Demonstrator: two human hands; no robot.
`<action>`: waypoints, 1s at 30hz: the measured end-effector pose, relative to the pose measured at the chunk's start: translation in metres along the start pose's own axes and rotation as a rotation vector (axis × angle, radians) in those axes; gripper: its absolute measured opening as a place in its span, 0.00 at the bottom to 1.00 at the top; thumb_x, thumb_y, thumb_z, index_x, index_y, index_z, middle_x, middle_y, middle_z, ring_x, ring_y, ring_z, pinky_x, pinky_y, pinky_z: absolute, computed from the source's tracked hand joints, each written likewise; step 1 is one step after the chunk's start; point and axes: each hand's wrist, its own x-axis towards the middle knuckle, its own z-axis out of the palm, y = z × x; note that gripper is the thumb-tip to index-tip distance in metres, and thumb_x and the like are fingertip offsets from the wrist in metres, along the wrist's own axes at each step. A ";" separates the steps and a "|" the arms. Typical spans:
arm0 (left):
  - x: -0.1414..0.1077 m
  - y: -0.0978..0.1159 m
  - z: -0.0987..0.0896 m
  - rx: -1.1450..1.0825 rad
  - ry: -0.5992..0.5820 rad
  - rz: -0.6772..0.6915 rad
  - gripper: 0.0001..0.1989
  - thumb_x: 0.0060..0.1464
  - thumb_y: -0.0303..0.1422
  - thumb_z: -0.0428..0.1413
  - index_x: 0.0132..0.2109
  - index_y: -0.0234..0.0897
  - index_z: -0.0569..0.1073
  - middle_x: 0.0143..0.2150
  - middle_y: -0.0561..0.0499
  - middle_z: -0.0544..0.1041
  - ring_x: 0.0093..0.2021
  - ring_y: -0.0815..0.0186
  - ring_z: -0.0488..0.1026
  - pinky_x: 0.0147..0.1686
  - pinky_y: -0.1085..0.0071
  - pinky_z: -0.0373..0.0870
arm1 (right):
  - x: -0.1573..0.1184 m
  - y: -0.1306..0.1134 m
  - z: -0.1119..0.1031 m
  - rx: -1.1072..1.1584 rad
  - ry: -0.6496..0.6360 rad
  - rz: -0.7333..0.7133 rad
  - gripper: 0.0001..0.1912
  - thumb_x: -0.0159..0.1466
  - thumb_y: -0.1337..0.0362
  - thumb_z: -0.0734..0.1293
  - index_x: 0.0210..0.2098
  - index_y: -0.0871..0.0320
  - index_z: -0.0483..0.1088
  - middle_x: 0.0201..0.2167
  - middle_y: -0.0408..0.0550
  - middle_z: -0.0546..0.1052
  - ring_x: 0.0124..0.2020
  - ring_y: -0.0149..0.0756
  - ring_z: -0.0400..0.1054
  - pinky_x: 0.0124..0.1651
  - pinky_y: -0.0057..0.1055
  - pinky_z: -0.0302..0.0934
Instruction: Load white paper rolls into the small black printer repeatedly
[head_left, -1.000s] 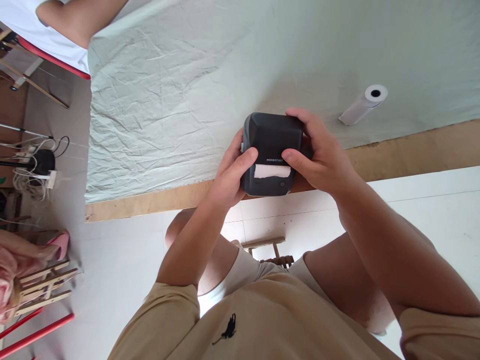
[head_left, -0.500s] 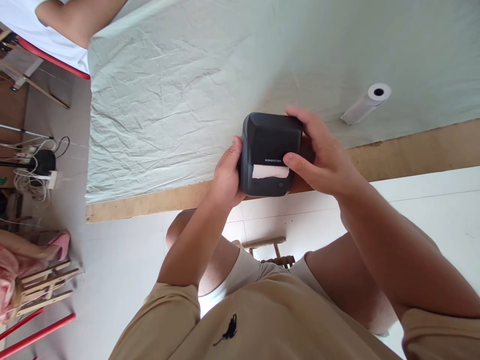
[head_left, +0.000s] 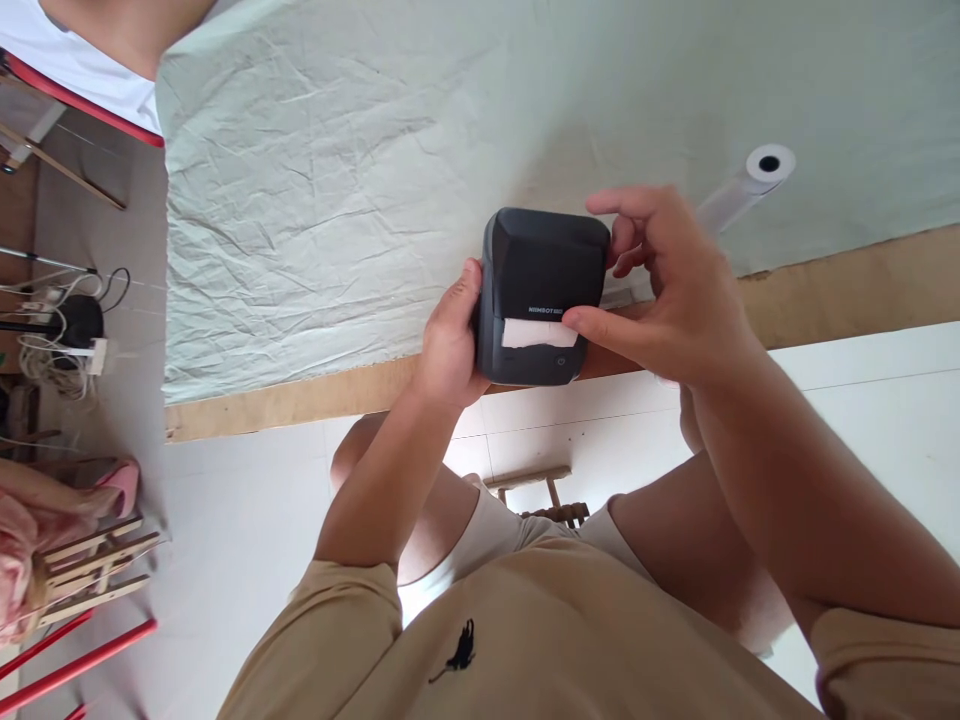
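A black label printer [head_left: 551, 265] with NIIMBOT lettering is held above the table's front edge. A short strip of white paper [head_left: 536, 333] sticks out of its front slot. My left hand [head_left: 452, 345] is wrapped round the printer's left side, thumb up along the edge and the other fingers hidden beneath. On the other side, my right hand [head_left: 667, 285] has its fingers apart, lifted off the printer's right edge. Its thumb tip rests at the right end of the paper slot. Beyond that hand, a white paper roll [head_left: 739, 195] with a dark core lies on the cloth.
A wrinkled pale green cloth [head_left: 315, 200] covers the table, whose bare wooden edge [head_left: 292, 400] runs along my side. Another person's arm [head_left: 127, 30] is at the top left. Tangled cables [head_left: 56, 365] and a wooden rack [head_left: 101, 570] stand on the floor at left.
My right hand has loosened from the printer's right side, its fingers lifting away while the thumb stays by the slot. My left hand keeps its hold, and the printer has shifted slightly up in view.
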 end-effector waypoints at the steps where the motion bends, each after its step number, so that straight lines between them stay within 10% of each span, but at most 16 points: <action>1: 0.000 0.000 0.000 0.007 -0.014 -0.001 0.23 0.75 0.56 0.55 0.50 0.42 0.82 0.51 0.48 0.89 0.72 0.43 0.81 0.60 0.50 0.89 | 0.001 -0.001 -0.001 0.002 -0.016 -0.011 0.36 0.63 0.50 0.81 0.68 0.38 0.72 0.53 0.49 0.81 0.53 0.52 0.78 0.53 0.53 0.82; 6: 0.001 -0.001 -0.002 0.018 -0.030 0.052 0.23 0.69 0.57 0.63 0.39 0.42 0.77 0.45 0.48 0.89 0.70 0.41 0.83 0.62 0.49 0.89 | 0.002 -0.007 -0.003 0.023 -0.009 -0.060 0.34 0.62 0.53 0.81 0.65 0.41 0.74 0.51 0.48 0.81 0.46 0.47 0.78 0.46 0.47 0.81; 13: 0.003 -0.001 -0.006 0.009 -0.106 -0.001 0.26 0.71 0.59 0.59 0.47 0.41 0.82 0.49 0.46 0.89 0.72 0.43 0.81 0.65 0.50 0.86 | 0.001 -0.031 -0.001 0.064 0.283 -0.108 0.13 0.70 0.61 0.76 0.53 0.44 0.78 0.18 0.30 0.69 0.20 0.32 0.69 0.26 0.33 0.64; 17: 0.003 -0.005 -0.011 0.060 -0.206 0.055 0.26 0.69 0.61 0.60 0.51 0.43 0.83 0.51 0.47 0.88 0.69 0.44 0.83 0.58 0.54 0.88 | 0.003 -0.038 0.005 0.034 0.503 -0.085 0.03 0.73 0.59 0.74 0.44 0.47 0.76 0.31 0.37 0.84 0.30 0.35 0.82 0.24 0.31 0.63; 26: -0.002 -0.005 -0.013 0.179 -0.248 0.135 0.31 0.64 0.68 0.61 0.46 0.43 0.82 0.29 0.52 0.74 0.29 0.62 0.80 0.26 0.68 0.76 | 0.017 -0.068 -0.006 -0.626 -0.122 0.213 0.08 0.71 0.62 0.69 0.40 0.52 0.81 0.36 0.48 0.86 0.33 0.44 0.76 0.34 0.39 0.52; 30: -0.002 -0.005 -0.012 0.189 -0.245 0.164 0.32 0.62 0.69 0.62 0.44 0.43 0.82 0.31 0.52 0.75 0.31 0.63 0.80 0.25 0.69 0.73 | 0.026 -0.084 -0.009 -0.671 -0.337 0.377 0.06 0.71 0.60 0.71 0.43 0.51 0.81 0.28 0.46 0.79 0.29 0.43 0.70 0.34 0.38 0.47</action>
